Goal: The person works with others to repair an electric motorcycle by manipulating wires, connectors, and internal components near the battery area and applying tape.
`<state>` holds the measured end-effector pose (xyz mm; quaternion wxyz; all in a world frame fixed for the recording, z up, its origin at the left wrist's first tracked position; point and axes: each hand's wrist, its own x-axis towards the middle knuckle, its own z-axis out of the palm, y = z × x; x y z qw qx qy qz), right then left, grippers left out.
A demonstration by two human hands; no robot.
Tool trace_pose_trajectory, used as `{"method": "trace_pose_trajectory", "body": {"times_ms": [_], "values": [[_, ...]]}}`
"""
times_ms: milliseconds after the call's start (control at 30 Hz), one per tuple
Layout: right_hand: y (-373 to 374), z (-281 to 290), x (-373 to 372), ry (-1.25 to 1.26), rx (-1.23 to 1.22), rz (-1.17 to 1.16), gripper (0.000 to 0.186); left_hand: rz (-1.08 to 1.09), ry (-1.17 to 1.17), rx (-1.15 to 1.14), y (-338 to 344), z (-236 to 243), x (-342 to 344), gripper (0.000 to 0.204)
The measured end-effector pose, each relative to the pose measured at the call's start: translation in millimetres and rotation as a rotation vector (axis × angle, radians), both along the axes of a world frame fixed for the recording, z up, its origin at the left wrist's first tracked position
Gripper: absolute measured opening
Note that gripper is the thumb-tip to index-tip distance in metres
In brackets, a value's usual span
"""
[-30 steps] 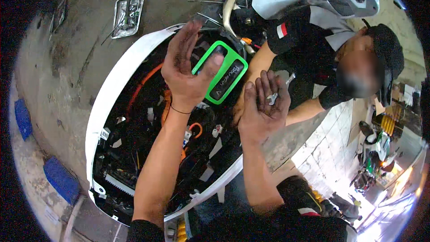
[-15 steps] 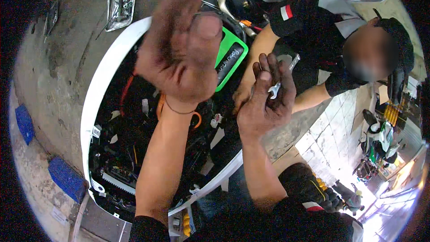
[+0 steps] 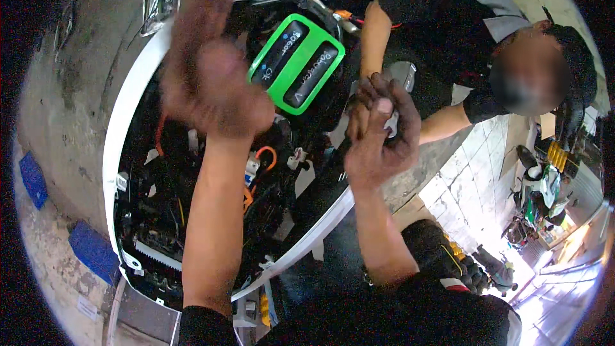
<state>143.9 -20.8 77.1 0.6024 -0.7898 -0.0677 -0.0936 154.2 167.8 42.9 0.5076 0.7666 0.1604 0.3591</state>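
My left hand (image 3: 214,86) is raised over the left of a dark open vehicle body, smeared by motion. Its fingers stretch upward and apart, with nothing seen in them. My right hand (image 3: 384,138), dirty and curled, is closed on a small wrench (image 3: 392,126); only a silvery bit of it shows past the thumb. Between and beyond my hands lies a green-framed box (image 3: 296,64) with two dark panels bearing handwriting. Under my left wrist, an orange cable (image 3: 268,150) loops beside dark parts and wiring.
A white curved body edge (image 3: 113,122) rings the dark cavity. At the right a co-worker leans in, one bare forearm (image 3: 376,38) reaching down behind my right hand. A metal tray (image 3: 154,9) with tools lies on the floor at far left, and blue pads (image 3: 93,250) lie lower left.
My left hand has shifted left, uncovering more of the green-framed box. My right hand's fingers have curled further in, covering most of the wrench. The view has shifted slightly.
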Motion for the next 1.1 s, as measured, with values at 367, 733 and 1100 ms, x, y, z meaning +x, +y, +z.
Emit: {"method": "trace_pose_trajectory", "body": {"times_ms": [367, 733, 1100], "values": [[-103.9, -29.5, 39.0, 0.738, -0.119, 0.681, 0.027, -0.516, 0.706, -0.145, -48.5, 21.8, -126.2, 0.061], [-68.0, -54.4, 48.2, 1.175, -0.129, 1.045, 0.032, -0.377, 0.940, 0.075, -107.2, 12.9, -124.7, 0.050], [-85.7, -75.0, 56.4, 1.113, -0.486, 0.846, 0.024, -0.404, 1.031, 0.227, -113.6, 14.7, -120.0, 0.042]]}}
